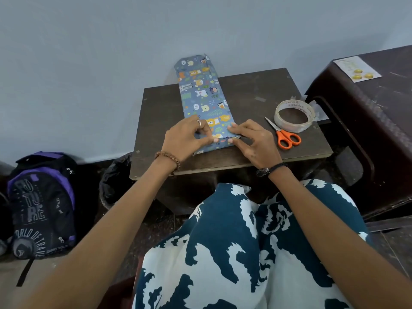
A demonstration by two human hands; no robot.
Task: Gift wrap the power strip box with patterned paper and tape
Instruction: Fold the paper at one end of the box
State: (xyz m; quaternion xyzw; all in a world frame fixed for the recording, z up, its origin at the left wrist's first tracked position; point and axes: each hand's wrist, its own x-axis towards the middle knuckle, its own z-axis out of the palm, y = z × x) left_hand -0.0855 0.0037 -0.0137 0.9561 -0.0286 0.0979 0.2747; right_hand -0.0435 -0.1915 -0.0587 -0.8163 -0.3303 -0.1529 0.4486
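Head view: the wrapped box (201,94) lies across the table's (256,94) middle. Its near-end paper flap is pinched by the left hand (186,136) and pressed flat by the right hand (252,139). Tape (294,118) by the right edge is likely needed next.

Dark wooden table (245,90); on it wrapped box (204,97); tape roll (294,119) & scissors (283,133)
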